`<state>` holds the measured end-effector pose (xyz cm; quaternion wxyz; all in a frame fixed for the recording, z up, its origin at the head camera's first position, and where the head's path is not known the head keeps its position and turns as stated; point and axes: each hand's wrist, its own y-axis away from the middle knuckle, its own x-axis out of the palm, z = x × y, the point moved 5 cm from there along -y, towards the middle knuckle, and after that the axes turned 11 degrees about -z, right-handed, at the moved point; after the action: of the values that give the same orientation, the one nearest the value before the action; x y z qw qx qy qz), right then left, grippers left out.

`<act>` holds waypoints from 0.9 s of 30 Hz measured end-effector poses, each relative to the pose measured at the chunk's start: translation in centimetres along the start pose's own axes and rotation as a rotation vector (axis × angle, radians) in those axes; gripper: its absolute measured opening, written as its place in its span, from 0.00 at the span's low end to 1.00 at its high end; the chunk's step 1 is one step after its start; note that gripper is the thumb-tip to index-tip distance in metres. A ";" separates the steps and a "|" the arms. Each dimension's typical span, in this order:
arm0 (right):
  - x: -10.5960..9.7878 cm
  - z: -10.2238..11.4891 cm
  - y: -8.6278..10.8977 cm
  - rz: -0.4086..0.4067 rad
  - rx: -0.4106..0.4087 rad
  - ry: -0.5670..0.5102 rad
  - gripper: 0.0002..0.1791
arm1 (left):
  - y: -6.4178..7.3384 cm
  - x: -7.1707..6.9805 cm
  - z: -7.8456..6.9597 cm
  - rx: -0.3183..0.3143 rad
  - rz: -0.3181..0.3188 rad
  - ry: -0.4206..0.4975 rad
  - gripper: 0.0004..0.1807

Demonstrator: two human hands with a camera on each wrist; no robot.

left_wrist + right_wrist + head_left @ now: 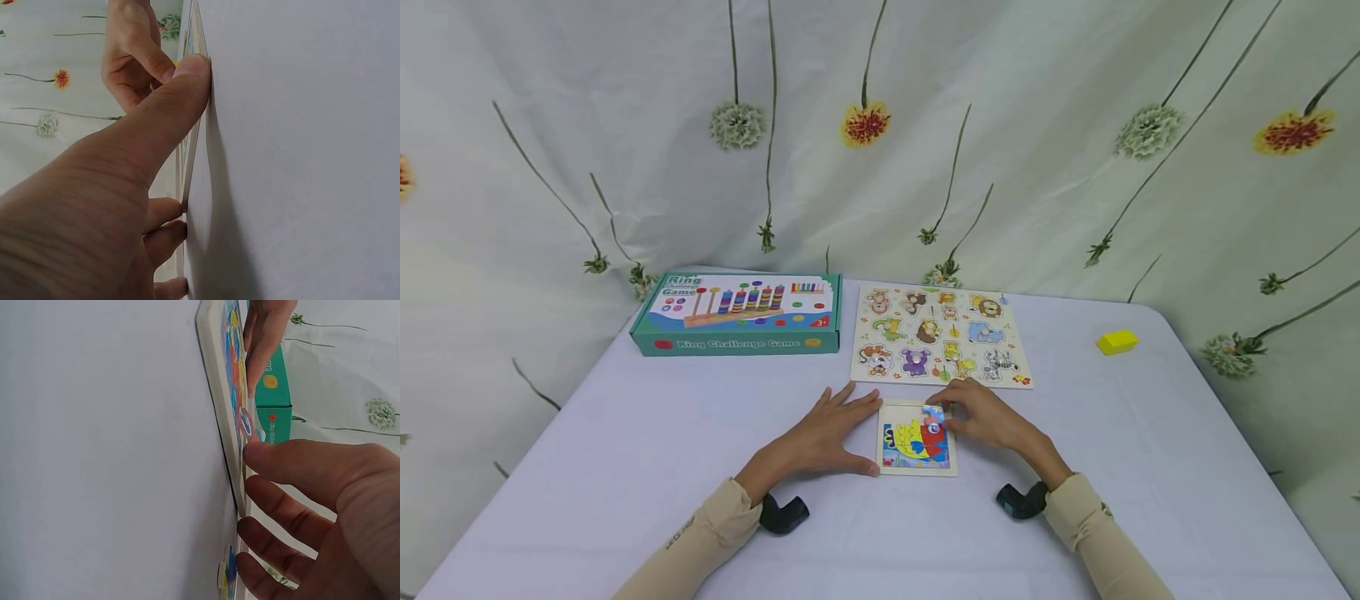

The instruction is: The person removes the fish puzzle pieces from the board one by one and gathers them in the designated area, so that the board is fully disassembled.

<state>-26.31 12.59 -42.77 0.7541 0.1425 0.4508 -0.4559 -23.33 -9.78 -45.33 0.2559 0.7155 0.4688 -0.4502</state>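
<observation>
A small framed fish jigsaw puzzle (917,472) lies flat near the table's middle, its picture a yellow and red fish on blue. With fingers spread, my left hand (827,432) steadies its left side, thumb at the near corner and index fingertip at the far one. My right hand (988,414) pinches a puzzle piece (247,424) between thumb and index finger at the far right of the picture. That piece stands tilted over the board. Beyond the right fingers, a loose colourful piece (229,575) shows in the right wrist view; the hand hides it in the head view.
Just behind the puzzle lies a large animal peg puzzle board (898,352). A green Ring Challenge Game box (737,343) stands at the back left, a yellow block (1117,342) at the back right. A flowered cloth (1037,183) hangs behind the table.
</observation>
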 end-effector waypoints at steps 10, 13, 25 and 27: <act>-0.3 -0.1 0.2 -0.022 0.014 -0.008 0.19 | 0.0 0.0 0.0 0.001 -0.002 -0.001 0.55; -0.7 -0.1 0.4 -0.053 0.010 -0.007 0.20 | 0.1 0.0 0.0 0.001 -0.005 0.001 0.55; -2.6 -1.4 2.1 -0.132 0.076 -0.017 0.19 | 0.1 0.0 -0.1 -0.002 -0.004 -0.002 0.55; -2.9 -1.7 2.5 -0.138 0.090 -0.020 0.19 | 0.1 0.0 -0.1 -0.003 -0.003 -0.001 0.55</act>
<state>-25.76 16.64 -41.86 0.7184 0.1403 0.4309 -0.5278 -23.18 -9.73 -45.29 0.2564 0.7143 0.4705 -0.4502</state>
